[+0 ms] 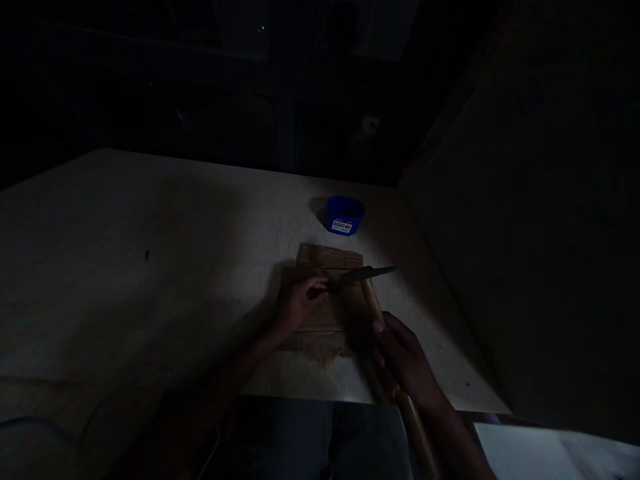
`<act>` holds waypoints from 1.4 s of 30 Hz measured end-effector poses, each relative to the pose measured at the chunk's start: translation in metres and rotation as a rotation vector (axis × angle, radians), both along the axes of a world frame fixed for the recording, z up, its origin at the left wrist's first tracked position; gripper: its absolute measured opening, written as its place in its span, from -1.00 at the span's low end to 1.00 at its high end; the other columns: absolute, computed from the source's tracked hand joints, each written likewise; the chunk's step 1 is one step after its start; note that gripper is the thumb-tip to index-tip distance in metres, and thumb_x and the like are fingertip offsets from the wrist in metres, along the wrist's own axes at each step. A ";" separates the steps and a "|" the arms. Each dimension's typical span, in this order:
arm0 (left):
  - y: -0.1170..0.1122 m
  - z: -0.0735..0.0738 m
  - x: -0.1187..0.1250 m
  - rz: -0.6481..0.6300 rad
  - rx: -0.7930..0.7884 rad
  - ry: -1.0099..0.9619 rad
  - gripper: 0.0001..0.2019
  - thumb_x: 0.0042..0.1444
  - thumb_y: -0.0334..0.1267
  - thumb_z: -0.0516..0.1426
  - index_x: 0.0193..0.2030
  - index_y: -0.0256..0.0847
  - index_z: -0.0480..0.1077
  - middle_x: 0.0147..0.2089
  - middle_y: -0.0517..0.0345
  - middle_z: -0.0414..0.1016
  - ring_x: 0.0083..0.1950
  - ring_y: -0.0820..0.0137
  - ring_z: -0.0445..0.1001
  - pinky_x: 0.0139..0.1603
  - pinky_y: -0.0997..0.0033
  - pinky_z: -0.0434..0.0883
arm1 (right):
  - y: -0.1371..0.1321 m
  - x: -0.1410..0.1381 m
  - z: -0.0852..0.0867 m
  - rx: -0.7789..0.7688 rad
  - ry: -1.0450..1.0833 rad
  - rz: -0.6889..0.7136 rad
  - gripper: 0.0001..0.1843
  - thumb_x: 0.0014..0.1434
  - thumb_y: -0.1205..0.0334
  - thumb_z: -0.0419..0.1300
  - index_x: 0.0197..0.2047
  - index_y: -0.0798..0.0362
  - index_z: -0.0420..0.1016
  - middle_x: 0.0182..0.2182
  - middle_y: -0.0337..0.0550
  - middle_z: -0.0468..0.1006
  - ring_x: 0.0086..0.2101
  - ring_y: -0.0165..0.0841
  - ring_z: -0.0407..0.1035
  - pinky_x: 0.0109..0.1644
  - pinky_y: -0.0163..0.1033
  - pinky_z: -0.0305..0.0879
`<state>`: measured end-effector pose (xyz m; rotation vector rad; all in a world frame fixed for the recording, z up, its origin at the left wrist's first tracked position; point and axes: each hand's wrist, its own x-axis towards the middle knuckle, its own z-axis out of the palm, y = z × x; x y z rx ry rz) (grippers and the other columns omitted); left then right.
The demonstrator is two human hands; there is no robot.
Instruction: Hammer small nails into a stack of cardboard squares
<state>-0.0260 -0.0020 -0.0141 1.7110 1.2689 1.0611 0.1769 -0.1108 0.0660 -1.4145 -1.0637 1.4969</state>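
Observation:
The scene is very dark. My right hand (403, 363) is closed around the wooden handle of a hammer (369, 275), whose dark metal head hovers over a small brown wooden piece (333, 257) lying on the pale table (150, 267). My left hand (299, 305) rests on that wooden piece with fingertips pinched on a small dark object just under the hammer head; it is too small and dim to name.
A blue plastic container (344, 215) with a label stands just beyond the wooden piece. A tall board (525, 233) rises along the table's right side. A tiny dark speck (147, 255) lies on the table at left. The background is black.

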 end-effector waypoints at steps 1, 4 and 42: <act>0.000 0.000 0.000 0.005 -0.011 -0.005 -0.69 0.07 -0.45 0.27 -0.03 -0.13 0.51 -0.18 0.20 0.68 -0.13 0.36 0.64 -0.03 0.34 0.56 | 0.000 -0.001 0.007 -0.012 -0.041 0.030 -0.51 0.22 -0.29 0.17 -0.33 0.01 0.34 -0.66 -0.44 0.30 -0.82 -0.57 0.09 -0.82 -0.48 -0.03; 0.000 -0.002 0.001 0.021 -0.035 -0.015 -0.66 0.04 -0.50 0.27 -0.04 -0.14 0.50 -0.16 0.18 0.68 -0.13 0.36 0.64 -0.06 0.35 0.57 | 0.002 -0.004 0.021 -0.020 -0.162 0.103 -0.51 0.23 -0.30 0.16 -0.29 0.01 0.39 -0.67 -0.42 0.28 -0.81 -0.55 0.08 -0.80 -0.45 -0.06; 0.000 0.007 0.005 -0.011 -0.117 -0.097 -0.73 0.00 -0.59 0.23 -0.21 -0.16 0.46 -0.23 0.20 0.65 -0.17 0.38 0.65 -0.20 0.50 0.54 | 0.006 -0.027 0.009 0.183 -0.555 0.169 -0.50 0.37 -0.18 -0.01 -0.19 0.08 0.51 -0.45 -0.18 0.54 -0.43 -0.31 0.40 -0.39 -0.29 0.24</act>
